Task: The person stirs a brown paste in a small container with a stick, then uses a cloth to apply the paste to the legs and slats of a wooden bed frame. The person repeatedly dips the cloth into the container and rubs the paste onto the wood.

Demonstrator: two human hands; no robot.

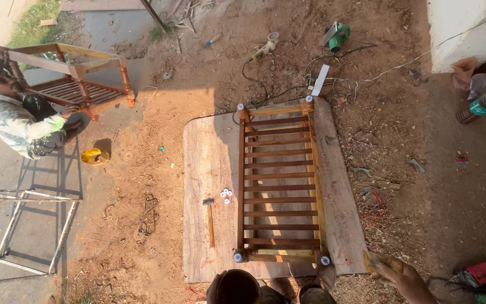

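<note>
Right hand [403, 277], near right, with fingers closed on a flat yellowish wooden piece [379, 261]; left hand unseen. Slatted brown wooden frame [279, 183] lies on a pale plywood board [209, 169]. Hazard: loose white caps [226, 195] and wooden-handled hammer [210, 217] could be kicked off.

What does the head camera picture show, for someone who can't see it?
A slatted wooden rack lies on a board on dirt, with a hammer beside it. The right hand holds a flat piece; another person works nearby.
</note>
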